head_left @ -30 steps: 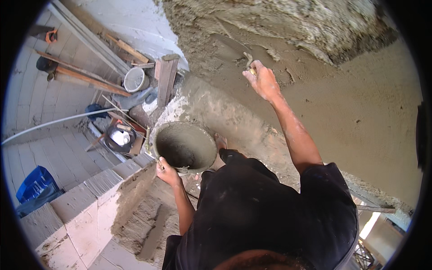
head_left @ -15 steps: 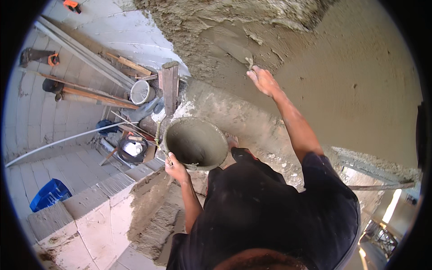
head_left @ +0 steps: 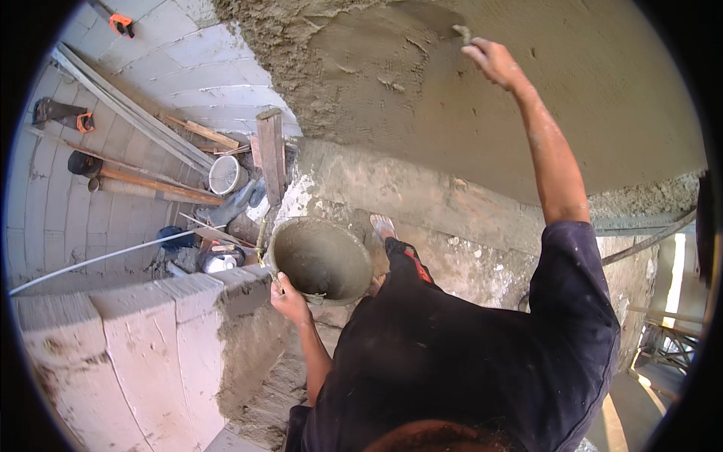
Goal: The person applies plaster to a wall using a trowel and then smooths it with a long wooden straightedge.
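Observation:
My right hand (head_left: 493,63) is raised against the wall, closed round the handle of a trowel (head_left: 462,32). Its blade lies against the wet grey mortar (head_left: 557,113) near the top of the view and blends in with it. Rough, lumpy mortar lies to the left of the trowel; a smoother coat spreads to the right. Low on the left, my left hand (head_left: 289,298) grips the near-left side of a round bucket (head_left: 320,256), at its rim or its handle. Grey mortar coats the bucket's inside.
A white block wall (head_left: 113,354) partly smeared with mortar runs along the lower left. Beyond it are a white bucket (head_left: 227,175), an upright board (head_left: 270,158), long planks (head_left: 132,102) and handsaws with orange handles (head_left: 121,24). My bare foot (head_left: 382,226) stands on the mortar-spotted ledge (head_left: 422,192).
My right hand has moved up and to the right along the wall with the trowel, leaving a flatter patch of mortar. My left hand still holds the bucket. The view has shifted slightly.

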{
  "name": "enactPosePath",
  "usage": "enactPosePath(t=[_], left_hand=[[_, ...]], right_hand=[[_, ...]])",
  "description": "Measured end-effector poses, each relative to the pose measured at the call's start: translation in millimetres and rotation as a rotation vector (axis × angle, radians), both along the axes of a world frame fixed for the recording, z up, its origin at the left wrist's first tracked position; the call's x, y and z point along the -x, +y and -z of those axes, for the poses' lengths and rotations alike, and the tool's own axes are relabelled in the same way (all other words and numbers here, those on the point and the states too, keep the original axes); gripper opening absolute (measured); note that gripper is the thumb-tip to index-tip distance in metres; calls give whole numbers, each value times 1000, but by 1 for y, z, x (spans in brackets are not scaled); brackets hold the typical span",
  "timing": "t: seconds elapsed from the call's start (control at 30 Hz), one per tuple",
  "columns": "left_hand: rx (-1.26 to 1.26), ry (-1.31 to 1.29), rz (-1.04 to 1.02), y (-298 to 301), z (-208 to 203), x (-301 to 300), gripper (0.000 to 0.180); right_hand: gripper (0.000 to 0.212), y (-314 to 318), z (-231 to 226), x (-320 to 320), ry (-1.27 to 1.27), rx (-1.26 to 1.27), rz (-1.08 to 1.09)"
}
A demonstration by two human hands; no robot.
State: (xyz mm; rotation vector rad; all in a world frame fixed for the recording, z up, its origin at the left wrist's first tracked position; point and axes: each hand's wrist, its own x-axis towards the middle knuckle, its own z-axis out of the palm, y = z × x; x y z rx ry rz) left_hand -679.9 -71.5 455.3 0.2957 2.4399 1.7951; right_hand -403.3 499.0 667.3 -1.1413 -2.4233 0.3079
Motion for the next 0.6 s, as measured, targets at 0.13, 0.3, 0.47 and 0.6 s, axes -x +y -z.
enactPosePath(t=[0.13,0.3,0.47,0.6], left_hand=[[181,40,58,-45,-2,-8,35],[247,285,134,-36,-2,-26,40],[202,294,358,5,-36,-47,40],[9,308,686,49,-92,-83,36]], right_hand=[[41,-65,0,-79,302,202,83],[33,-220,76,-125,175,254,180],[35,-364,90,-73,-285,631,-265],[35,-403,113,-39,-289,344,-240]])
